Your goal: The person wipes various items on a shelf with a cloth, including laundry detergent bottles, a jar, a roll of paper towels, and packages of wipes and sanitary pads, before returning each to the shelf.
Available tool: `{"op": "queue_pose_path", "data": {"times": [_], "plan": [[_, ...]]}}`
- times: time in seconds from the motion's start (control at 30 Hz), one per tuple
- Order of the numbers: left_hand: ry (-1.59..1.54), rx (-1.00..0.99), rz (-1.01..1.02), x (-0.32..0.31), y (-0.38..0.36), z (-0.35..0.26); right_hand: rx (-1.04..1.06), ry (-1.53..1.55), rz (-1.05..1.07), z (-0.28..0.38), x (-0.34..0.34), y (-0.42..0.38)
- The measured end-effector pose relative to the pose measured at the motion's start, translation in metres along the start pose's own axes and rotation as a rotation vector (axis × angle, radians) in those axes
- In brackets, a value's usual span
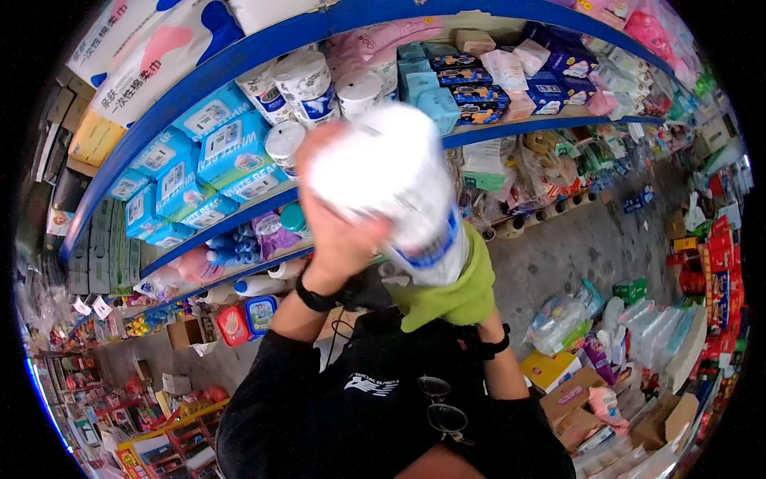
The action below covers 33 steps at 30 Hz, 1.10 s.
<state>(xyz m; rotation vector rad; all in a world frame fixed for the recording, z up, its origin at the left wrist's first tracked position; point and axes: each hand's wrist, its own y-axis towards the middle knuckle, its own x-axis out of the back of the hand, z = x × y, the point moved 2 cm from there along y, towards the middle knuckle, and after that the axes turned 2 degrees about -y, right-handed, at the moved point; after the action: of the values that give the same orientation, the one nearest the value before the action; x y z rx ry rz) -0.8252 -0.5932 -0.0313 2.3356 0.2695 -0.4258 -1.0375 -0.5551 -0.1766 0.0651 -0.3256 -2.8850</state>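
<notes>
My left hand (pixel 339 227) is wrapped round a white paper roll pack (pixel 383 164) with a blue band near its lower end. Motion blurs the pack, which is tilted and held up in front of the shelf. A green cloth (pixel 459 291) lies against the pack's lower end. My right hand is behind or inside this cloth, its fingers hidden; only the wrist with a dark band (pixel 493 343) shows. Similar white rolls (pixel 303 76) stand on the shelf just behind my left hand.
Blue-edged shelves (pixel 550 124) curve across the front. They carry blue packs (pixel 231 148) at left and boxed tissues (pixel 479 88) at right. Cartons (pixel 574 399) and plastic-wrapped goods (pixel 566 315) stand on the floor at lower right. Red and blue tubs (pixel 259 311) are at left.
</notes>
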Motion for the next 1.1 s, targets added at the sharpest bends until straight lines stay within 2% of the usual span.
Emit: {"op": "queue_pose_path", "data": {"times": [0.03,0.1,0.13,0.17,0.23,0.27,0.3,0.33,0.43,0.5,0.57,0.63,0.7,0.83,0.93,1.0,1.07,1.1], "plan": [[-0.096,-0.001,-0.185,0.001,0.010,0.000,0.003,0.001,-0.007,0.001,0.008,0.002],[-0.134,-0.087,-0.209,-0.009,0.036,-0.010,-0.216,0.120,-0.006,0.004,0.019,0.006],[0.120,-0.086,-0.208,-0.006,0.045,-0.005,-0.238,0.188,-0.048,0.014,0.023,0.008],[0.422,-0.196,-0.115,-0.003,0.054,0.006,-0.234,0.192,-0.057,0.014,0.029,0.007],[0.775,-0.291,0.033,-0.017,0.066,0.035,-0.112,0.207,-0.241,0.016,0.047,0.003],[0.755,-0.257,0.099,-0.022,0.073,0.052,-0.106,0.216,-0.236,0.016,0.052,0.002],[0.735,-0.221,0.162,-0.026,0.079,0.070,-0.083,0.098,-0.268,0.019,0.057,0.001],[0.798,-0.273,0.199,-0.025,0.084,0.089,-0.058,-0.023,-0.299,0.023,0.059,0.001],[0.919,-0.335,0.245,-0.020,0.092,0.124,-0.087,0.095,-0.336,0.040,0.052,0.004],[1.042,-0.276,0.321,-0.016,0.093,0.142,-0.052,-0.019,-0.356,0.024,0.061,-0.001],[1.115,-0.308,0.353,-0.007,0.095,0.153,-0.006,-0.105,-0.295,0.032,0.058,0.002],[1.398,-0.533,0.511,-0.002,0.094,0.161,-0.007,-0.051,-0.311,0.039,0.056,0.004],[1.445,-0.506,0.526,0.005,0.098,0.168,-0.024,-0.207,-0.295,0.042,0.059,0.004],[1.551,-0.472,0.480,0.006,0.093,0.158,0.022,-0.227,-0.309,0.023,0.066,-0.001],[1.505,-0.444,0.469,-0.007,0.081,0.146,-0.043,-0.049,-0.257,0.035,0.056,0.009],[1.466,-0.448,0.454,-0.015,0.074,0.144,0.013,0.033,-0.199,0.036,0.054,0.012],[1.412,-0.487,0.586,-0.025,0.064,0.149,-0.025,-0.008,-0.221,0.010,0.064,0.003],[1.414,-0.479,0.577,-0.029,0.061,0.157,-0.055,-0.043,-0.249,0.001,0.069,0.000]]}}
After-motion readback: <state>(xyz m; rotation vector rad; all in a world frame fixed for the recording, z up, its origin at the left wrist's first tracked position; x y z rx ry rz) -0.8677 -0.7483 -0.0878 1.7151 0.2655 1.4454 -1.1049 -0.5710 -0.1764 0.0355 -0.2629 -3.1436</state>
